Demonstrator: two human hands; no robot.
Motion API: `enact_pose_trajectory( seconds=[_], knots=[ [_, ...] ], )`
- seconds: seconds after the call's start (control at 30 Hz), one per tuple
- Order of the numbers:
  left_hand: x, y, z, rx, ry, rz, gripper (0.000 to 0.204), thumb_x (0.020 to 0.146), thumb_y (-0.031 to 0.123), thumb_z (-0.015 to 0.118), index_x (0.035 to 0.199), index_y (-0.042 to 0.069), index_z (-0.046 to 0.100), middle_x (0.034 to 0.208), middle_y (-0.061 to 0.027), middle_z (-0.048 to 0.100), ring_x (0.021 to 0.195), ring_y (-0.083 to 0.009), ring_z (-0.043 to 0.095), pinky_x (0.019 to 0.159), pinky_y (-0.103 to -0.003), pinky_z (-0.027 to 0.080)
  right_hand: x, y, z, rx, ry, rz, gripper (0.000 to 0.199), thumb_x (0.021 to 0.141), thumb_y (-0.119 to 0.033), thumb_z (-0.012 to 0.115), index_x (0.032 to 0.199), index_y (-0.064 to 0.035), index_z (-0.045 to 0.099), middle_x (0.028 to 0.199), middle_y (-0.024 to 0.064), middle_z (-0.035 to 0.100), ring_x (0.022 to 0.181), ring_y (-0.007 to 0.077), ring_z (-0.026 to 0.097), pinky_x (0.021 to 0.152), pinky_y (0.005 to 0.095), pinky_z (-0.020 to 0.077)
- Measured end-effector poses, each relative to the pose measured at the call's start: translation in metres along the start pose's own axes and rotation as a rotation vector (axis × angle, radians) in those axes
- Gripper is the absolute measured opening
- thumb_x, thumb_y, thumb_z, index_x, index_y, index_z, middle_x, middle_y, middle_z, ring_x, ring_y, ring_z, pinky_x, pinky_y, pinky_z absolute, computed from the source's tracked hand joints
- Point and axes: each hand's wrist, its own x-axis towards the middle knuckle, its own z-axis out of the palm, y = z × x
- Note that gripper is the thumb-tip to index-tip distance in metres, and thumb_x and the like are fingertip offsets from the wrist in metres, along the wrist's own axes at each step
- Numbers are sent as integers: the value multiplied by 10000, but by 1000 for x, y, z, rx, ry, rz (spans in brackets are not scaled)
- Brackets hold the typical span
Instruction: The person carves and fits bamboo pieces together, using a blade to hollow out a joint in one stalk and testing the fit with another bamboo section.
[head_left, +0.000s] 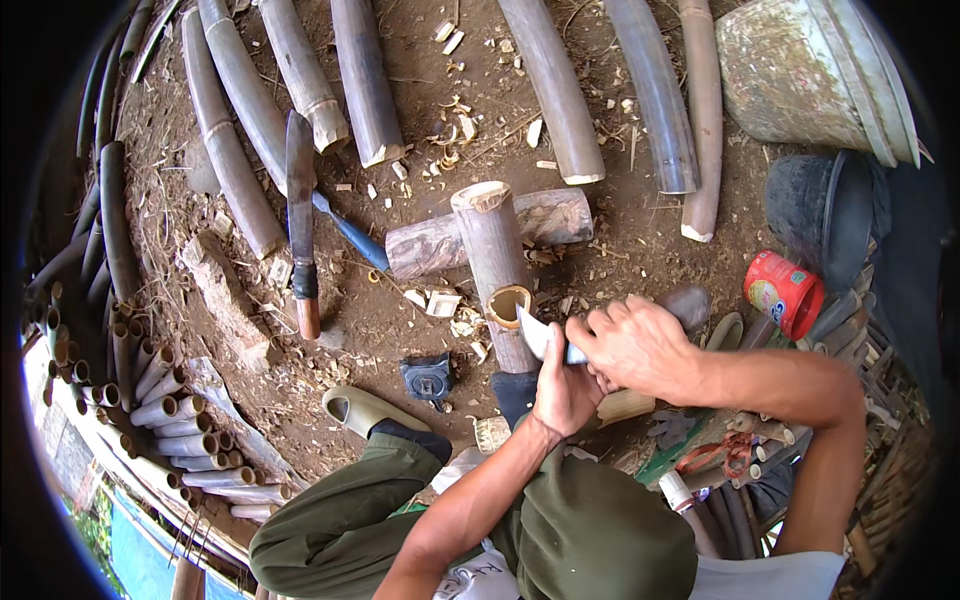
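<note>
Head camera, clock read from the hands. Knife blade (pixel 534 332) at the pale rim of a round opening (pixel 509 307), about 11 o'clock; cannot tell whether it is cut in the bamboo piece (pixel 487 235) or ends a second one. Bamboo lies across a short log (pixel 565 216), lower end near a dark boot or cloth (pixel 514 392).

Right hand (pixel 640 345): fingers curled over the knife's rear; handle hidden. Left hand (pixel 568 390): thumb up against the blade, other fingers mostly covered, grip not readable.

Risks, as judged: too much push could send the blade skating off the hard rim. Left thumb sits close; a slip might nick it. Log is round, so bamboo may roll under side load. Trousered knee (pixel 610 520) at 6 o'clock, exposed to an inward stroke.

Edges and room: tape measure (pixel 428 378) at 9, machete (pixel 302 225) at 10, bamboo poles (pixel 555 90) from 11 to 1, red container (pixel 785 293) between 2 and 3. Chip-strewn soil (pixel 640 240) at 1 looks the roomiest; right elbow seems tighter, sticks near it at 3.
</note>
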Motion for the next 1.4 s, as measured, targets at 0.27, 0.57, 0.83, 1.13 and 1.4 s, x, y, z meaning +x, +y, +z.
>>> enact_pose_trajectory(
  seconds=[0.27,0.57,0.83,1.13,1.4],
  knots=[
    [-18,26,13,104,235,202,474,1018,410,507,1357,80,542,778,-25,589,686,-131,536,666,-302,443,28,12,4,376,-200,-29,371,796,-290,677,1068,-47,611,759,114,672,589,283,672,502,409,520],
    [-51,110,6,2341,281,324,294,948,211,524,870,-46,646,643,-256,600,617,-428,648,531,-514,509,41,-119,68,1287,277,719,467,802,-160,711,1222,-23,560,902,253,667,838,442,662,707,484,541],
    [-27,77,59,1084,624,217,352,985,266,503,883,-32,660,588,-45,575,474,-142,525,456,-297,411,27,-11,1,698,-63,267,354,811,-160,657,1124,-12,582,790,211,682,689,380,688,577,466,552],
    [-18,70,17,-264,-175,319,382,1028,380,429,1217,74,560,1163,-79,638,1043,-220,626,966,-436,489,130,-4,-69,-4,-294,-228,112,723,-198,714,639,-124,723,680,46,715,647,167,705,572,321,532],
    [-80,38,5,1355,55,179,777,910,445,657,1447,-19,340,1316,-180,507,1276,-280,483,1073,-383,390,25,-27,9,695,-40,382,356,955,-361,524,904,-27,634,745,190,681,777,369,687,694,461,536]
  ],
)
